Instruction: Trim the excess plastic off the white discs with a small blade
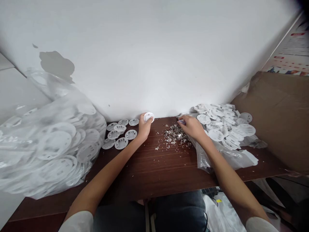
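Left hand (145, 126): at the centre of the frame, thumb and fingers pinching 1 white disc (149, 115). The thumb lies across the face of the disc; I hold it raised above the brown table (145, 174), near the foot of the white wall (149, 58).

Right hand (191, 126): right of centre, fingers bent in towards the thumb, over the upper right edge of a heap of small metal pieces (175, 134). A small purplish patch shows at my fingertips; I cannot tell what it is, nor whether the fingers grip anything.

Left of my left hand, 8 loose discs (121, 143) lie flat on the table, some touching. A large clear bag (89, 151) packed with similar discs fills the left of the frame. Right of my right hand, a pile of white plastic parts (217, 124) sits on a clear plastic sheet (205, 158). Brown cardboard (280, 116) stands at the right of the frame. Stray metal bits are scattered around the heap.
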Tool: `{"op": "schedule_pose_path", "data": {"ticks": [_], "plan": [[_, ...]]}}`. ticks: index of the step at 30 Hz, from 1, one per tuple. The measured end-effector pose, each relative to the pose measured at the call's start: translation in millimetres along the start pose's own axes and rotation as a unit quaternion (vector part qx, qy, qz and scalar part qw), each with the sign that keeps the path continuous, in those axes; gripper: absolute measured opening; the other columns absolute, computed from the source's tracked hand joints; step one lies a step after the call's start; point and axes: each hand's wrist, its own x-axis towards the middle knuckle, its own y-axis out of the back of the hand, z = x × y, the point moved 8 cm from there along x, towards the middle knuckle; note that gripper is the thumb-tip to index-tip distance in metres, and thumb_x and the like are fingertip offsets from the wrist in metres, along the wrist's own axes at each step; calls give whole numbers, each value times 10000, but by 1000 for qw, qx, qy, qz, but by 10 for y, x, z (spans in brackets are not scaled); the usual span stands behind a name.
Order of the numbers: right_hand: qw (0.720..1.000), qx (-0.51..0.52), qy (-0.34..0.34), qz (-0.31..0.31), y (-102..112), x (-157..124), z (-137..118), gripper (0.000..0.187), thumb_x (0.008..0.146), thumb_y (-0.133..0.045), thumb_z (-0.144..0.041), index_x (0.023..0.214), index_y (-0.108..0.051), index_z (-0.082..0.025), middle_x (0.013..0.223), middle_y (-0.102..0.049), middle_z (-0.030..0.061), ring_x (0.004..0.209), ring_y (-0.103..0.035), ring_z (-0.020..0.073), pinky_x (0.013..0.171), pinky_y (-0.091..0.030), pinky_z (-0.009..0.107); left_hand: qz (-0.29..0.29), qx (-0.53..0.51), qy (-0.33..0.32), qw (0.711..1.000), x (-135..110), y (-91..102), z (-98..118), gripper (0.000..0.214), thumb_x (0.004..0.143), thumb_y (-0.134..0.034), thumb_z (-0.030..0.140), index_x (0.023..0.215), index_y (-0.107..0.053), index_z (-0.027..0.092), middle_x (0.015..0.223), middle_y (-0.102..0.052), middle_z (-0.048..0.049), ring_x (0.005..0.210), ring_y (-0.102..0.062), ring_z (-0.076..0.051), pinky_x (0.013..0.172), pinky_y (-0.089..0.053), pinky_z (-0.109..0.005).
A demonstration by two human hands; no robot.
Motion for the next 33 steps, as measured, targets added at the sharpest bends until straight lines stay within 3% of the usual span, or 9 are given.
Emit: {"op": "schedule_pose_path", "data": {"ticks": [4,8,14,17,22,26,30,33], "plan": [[994,91,31,-56,-166,10,-42,253,967,-542,-245,1069,-764,-180,1048,-764,101,908,-693,233,811,-495,352,-31,80,-55,995,12,72,11,286,709,-817,88,933,-721,239,957,-678,-34,1038,-605,-235,1017,-440,-324],[995,31,31,-91,-346,-49,-139,284,961,-551,-225,1150,-762,-243,1116,-707,83,898,-676,223,794,-473,346,-86,112,-75,987,-45,16,-9,286,703,-800,52,901,-737,249,997,-707,-39,1053,-609,-239,1064,-421,-335],[992,13,47,-120,-512,-84,-231,282,996,-539,-250,1181,-752,-230,1138,-676,100,928,-668,216,785,-462,320,-79,141,-114,980,-67,30,22,212,796,-788,193,992,-752,265,1080,-711,-40,1055,-622,-231,1006,-469,-317],[991,8,59,-117,-534,-68,-289,314,1002,-519,-241,1228,-737,-227,1170,-681,106,942,-674,224,767,-468,321,-88,158,-134,974,-137,10,67,288,809,-805,258,1091,-751,275,1083,-727,-39,1004,-631,-228,995,-476,-319],[994,50,29,-92,-434,-12,-159,323,958,-531,-173,1187,-755,-211,1170,-724,101,991,-687,236,841,-500,355,-122,124,-79,982,-226,-28,23,425,788,-842,297,1195,-720,295,871,-729,-19,774,-672,-208,868,-524,-328],[988,118,18,-97,-404,8,-42,232,945,-581,-227,1036,-794,-210,1102,-769,76,988,-705,237,876,-523,377,-116,79,-18,990,-197,-4,-79,412,771,-851,303,1155,-704,276,936,-733,-24,688,-686,-163,718,-499,-274],[985,133,23,-110,-503,2,-81,192,931,-620,-254,998,-796,-214,1081,-781,67,985,-706,233,888,-525,366,-129,74,-33,988,-160,-24,-86,352,780,-824,282,1100,-682,251,940,-724,-23,685,-672,-142,658,-461,-240],[988,112,32,-97,-571,-1,-184,224,972,-581,-290,1018,-786,-211,1067,-772,75,1002,-690,225,901,-505,340,-140,59,-52,987,-163,-56,-46,304,734,-841,222,1000,-694,242,956,-715,-21,802,-665,-159,746,-487,-246]]}}
